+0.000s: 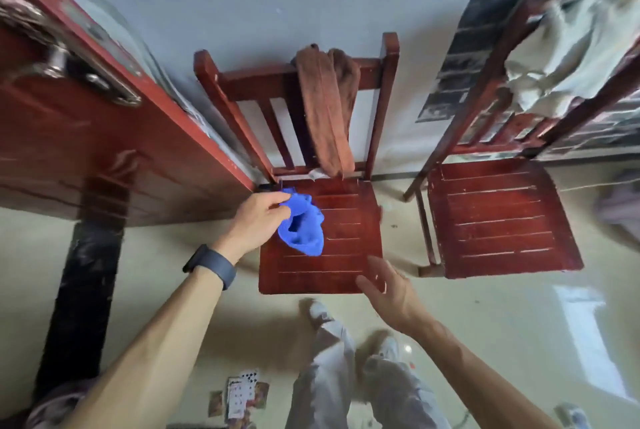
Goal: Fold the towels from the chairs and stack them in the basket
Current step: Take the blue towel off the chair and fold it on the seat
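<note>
My left hand (258, 220) pinches a small crumpled blue towel (303, 226), which hangs just above the slatted seat of the middle red chair (332, 262). Over that chair's backrest a brown towel (327, 106) is draped, its ends reaching down to the seat. My right hand (388, 285) hovers open at the seat's front right corner and holds nothing. On the backrest of the right red chair (498, 217) lies a pale whitish towel (561, 58). No basket is in view.
A red wooden table (86, 144) with a black leg fills the left side, close to the middle chair. Playing cards (242, 397) lie on the glossy floor near my feet. A grey wall stands behind the chairs.
</note>
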Available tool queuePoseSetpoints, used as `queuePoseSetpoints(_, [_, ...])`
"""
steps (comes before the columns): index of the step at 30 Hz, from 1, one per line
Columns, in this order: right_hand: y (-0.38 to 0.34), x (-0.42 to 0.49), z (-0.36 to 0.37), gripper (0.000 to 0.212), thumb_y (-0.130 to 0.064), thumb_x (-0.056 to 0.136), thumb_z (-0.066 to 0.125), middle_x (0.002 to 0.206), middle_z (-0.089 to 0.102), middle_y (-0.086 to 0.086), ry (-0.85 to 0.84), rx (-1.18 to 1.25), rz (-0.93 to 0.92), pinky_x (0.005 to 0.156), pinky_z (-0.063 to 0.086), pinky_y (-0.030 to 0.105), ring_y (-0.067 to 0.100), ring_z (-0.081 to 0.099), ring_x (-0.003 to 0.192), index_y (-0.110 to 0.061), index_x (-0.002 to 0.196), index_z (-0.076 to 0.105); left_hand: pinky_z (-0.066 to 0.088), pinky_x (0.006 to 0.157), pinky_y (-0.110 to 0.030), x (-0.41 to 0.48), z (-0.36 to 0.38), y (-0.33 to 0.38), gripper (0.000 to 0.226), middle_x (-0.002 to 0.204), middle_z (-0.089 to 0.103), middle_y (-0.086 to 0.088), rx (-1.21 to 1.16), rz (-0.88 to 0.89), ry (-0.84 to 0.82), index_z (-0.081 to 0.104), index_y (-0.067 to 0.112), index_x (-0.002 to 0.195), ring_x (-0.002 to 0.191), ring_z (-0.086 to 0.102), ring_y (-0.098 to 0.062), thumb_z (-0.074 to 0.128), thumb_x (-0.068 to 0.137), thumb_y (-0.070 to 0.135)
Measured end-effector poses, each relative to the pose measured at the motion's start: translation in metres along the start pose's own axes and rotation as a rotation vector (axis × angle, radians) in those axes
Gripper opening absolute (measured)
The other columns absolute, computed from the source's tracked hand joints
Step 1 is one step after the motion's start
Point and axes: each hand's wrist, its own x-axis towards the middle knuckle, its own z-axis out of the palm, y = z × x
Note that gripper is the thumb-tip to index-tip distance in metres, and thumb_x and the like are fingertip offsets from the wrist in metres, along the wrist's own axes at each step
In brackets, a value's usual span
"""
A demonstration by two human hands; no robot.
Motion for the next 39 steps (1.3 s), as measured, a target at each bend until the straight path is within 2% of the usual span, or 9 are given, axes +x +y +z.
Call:
queuePoseSetpoints(5, [-0.081, -0.028, -0.058, 0.058, -0.041, 0.09, 0.07, 0.131, 0.061, -0.005, 0.095, 0.053, -0.264, 0.102, 0.038, 0.023, 0.016, 0.054, 0.126, -0.022, 0.141, 0.05, 0.034, 0.057, -0.017, -0.078, -0.074, 0.07, 0.038, 0.055, 0.054, 0.017, 0.092, 0.162, 0.109, 0.064, 0.038, 0.06, 0.057, 0.045, -0.004, 0.054, 0.081, 0.008])
queuePoseSetpoints(10, [-0.132, -0.035, -0.085, 0.095, -0.063, 0.068, 0.065, 0.153, 0.041, -0.006, 0.04, -0.157, -0.482, 0.115, 0.027, 0.034, 0.017, 0.038, 0.138, -0.028, 0.152, 0.037, 0.039, 0.063, -0.02, -0.139, -0.12, 0.119, 0.032, 0.06, 0.059, 0.015, 0.135, 0.241, 0.133, 0.066, 0.038, 0.061, 0.064, 0.052, -0.006, 0.056, 0.077, 0.013])
queuePoseSetpoints(13, [-0.149, -0.041, -0.096, 0.068, -0.065, 0.063, 0.062, 0.106, 0.057, -0.018, 0.016, -0.203, -0.559, 0.1, 0.038, 0.039, 0.002, 0.047, 0.101, -0.021, 0.115, 0.064, 0.047, 0.075, -0.029, -0.158, -0.145, 0.13, 0.024, 0.074, 0.069, 0.008, 0.193, 0.301, 0.176, 0.071, 0.035, 0.072, 0.08, 0.063, -0.014, 0.055, 0.074, 0.018])
queuePoseSetpoints(15, [-0.161, -0.053, -0.105, 0.042, -0.057, 0.067, 0.071, 0.075, 0.048, -0.019, 0.035, -0.218, -0.56, 0.077, 0.038, 0.029, 0.0, 0.045, 0.077, -0.02, 0.081, 0.059, 0.046, 0.077, -0.024, -0.163, -0.159, 0.13, 0.025, 0.08, 0.071, 0.006, 0.232, 0.321, 0.212, 0.073, 0.03, 0.076, 0.085, 0.063, -0.013, 0.057, 0.08, 0.011])
queuePoseSetpoints(18, [-0.172, -0.067, -0.113, 0.036, -0.037, 0.075, 0.081, 0.06, 0.046, -0.012, 0.035, -0.151, -0.512, 0.06, 0.038, 0.028, 0.005, 0.044, 0.058, -0.028, 0.068, 0.047, 0.043, 0.075, -0.025, -0.169, -0.179, 0.122, 0.025, 0.084, 0.07, 0.003, 0.318, 0.345, 0.319, 0.074, 0.026, 0.081, 0.086, 0.061, -0.016, 0.056, 0.083, 0.009])
queuePoseSetpoints(24, [-0.194, -0.092, -0.141, 0.031, -0.04, 0.082, 0.077, 0.071, 0.063, 0.003, 0.111, 0.05, -0.536, 0.059, 0.047, 0.03, 0.011, 0.054, 0.06, -0.017, 0.08, 0.056, 0.05, 0.083, -0.037, -0.163, -0.209, 0.092, 0.024, 0.092, 0.059, 0.008, 0.487, 0.337, 0.494, 0.068, 0.026, 0.075, 0.092, 0.06, -0.021, 0.046, 0.077, 0.017])
queuePoseSetpoints(28, [-0.209, -0.1, -0.163, 0.026, -0.038, 0.082, 0.077, 0.074, 0.064, -0.001, 0.215, -0.18, -0.483, 0.06, 0.044, 0.027, 0.018, 0.058, 0.069, -0.02, 0.083, 0.058, 0.049, 0.072, -0.035, -0.15, -0.212, 0.085, 0.027, 0.084, 0.064, 0.006, 0.453, 0.306, 0.536, 0.064, 0.028, 0.084, 0.088, 0.062, -0.026, 0.044, 0.083, 0.009])
queuePoseSetpoints(33, [-0.204, -0.101, -0.165, 0.022, -0.035, 0.083, 0.074, 0.076, 0.064, -0.002, -0.016, -0.304, -0.374, 0.067, 0.046, 0.032, 0.018, 0.057, 0.071, -0.016, 0.087, 0.065, 0.051, 0.077, -0.042, -0.14, -0.208, 0.109, 0.027, 0.109, 0.069, 0.0, 0.492, 0.406, 0.63, 0.06, 0.034, 0.108, 0.1, 0.063, -0.031, 0.041, 0.096, 0.019])
queuePoseSetpoints(39, [-0.211, -0.11, -0.159, 0.01, -0.025, 0.093, 0.067, 0.088, 0.075, -0.005, -0.192, 0.226, -0.35, 0.089, 0.05, 0.035, 0.011, 0.068, 0.085, -0.016, 0.092, 0.072, 0.052, 0.079, -0.04, -0.135, -0.206, 0.178, 0.024, 0.112, 0.07, 0.003, 0.345, 0.517, 0.775, 0.06, 0.037, 0.113, 0.105, 0.063, -0.029, 0.046, 0.095, 0.029])
